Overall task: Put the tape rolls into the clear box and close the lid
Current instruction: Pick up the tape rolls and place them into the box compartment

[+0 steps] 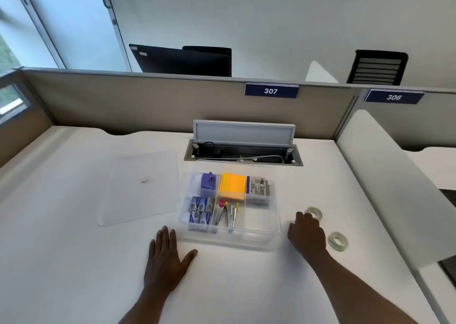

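Two tape rolls beside clear box (261, 225), right hand (306, 234) fingers touching far roll (313, 212), grip unclear, left hand (164, 259) flat, released

Open clear box (261, 234); lid (140, 188) left; tape rolls (338, 241) right, seemingly flat.

My left hand (167, 257) lies flat on the worktop (74, 262), a smooth, matt white laminate. The clear box (269, 225) and its lid (140, 188) are transparent, lightly glossy plastic. My right fingers (302, 218) touch a tape roll (314, 212) of glossy translucent film. The second tape roll (338, 241) looks identical. The partition (148, 101) appears matt woven cloth.
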`<state>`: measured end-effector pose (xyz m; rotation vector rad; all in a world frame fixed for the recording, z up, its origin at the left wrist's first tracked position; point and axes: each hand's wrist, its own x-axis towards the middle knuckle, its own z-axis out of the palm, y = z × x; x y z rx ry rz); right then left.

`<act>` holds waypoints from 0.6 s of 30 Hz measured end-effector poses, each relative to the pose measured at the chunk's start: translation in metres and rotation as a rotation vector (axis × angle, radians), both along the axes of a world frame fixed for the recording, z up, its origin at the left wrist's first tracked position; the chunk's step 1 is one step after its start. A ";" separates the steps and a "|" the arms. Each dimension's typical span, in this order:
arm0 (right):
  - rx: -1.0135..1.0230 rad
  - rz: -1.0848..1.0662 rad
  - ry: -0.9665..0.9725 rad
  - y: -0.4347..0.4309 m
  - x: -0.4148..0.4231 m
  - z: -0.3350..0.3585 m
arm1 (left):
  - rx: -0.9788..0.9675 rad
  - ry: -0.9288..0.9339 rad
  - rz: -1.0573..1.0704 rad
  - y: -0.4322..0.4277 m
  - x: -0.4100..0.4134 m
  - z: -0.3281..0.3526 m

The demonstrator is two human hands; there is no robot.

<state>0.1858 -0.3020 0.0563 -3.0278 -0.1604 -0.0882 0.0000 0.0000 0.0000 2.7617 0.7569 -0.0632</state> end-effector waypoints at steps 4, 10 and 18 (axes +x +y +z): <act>0.045 0.003 0.024 -0.007 0.004 -0.008 | 0.065 -0.032 0.023 0.003 0.000 -0.006; 0.109 0.092 -0.041 -0.008 0.014 -0.008 | 0.089 -0.032 0.014 0.002 0.001 -0.006; 0.440 0.278 -0.069 0.030 0.041 0.019 | 0.092 -0.038 0.025 0.003 0.001 -0.008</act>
